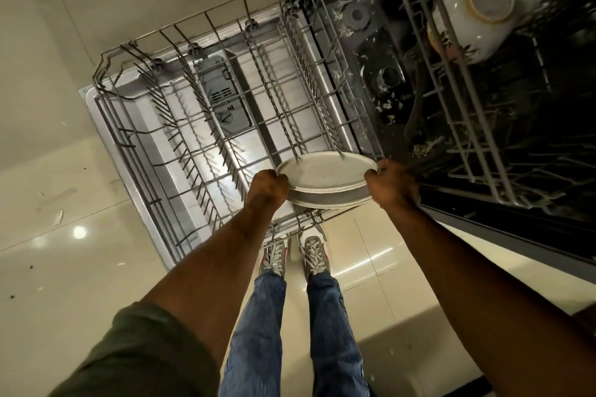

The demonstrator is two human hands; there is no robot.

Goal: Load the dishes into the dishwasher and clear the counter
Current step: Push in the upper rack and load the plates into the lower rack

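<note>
Gripping a stack of two plates [325,176] over the near corner of the bare lower rack [206,100], both hands [269,185] [392,184] clamp opposite rims; bowls [474,16] already fill the upper rack [458,80], so loading seems midway.
</note>
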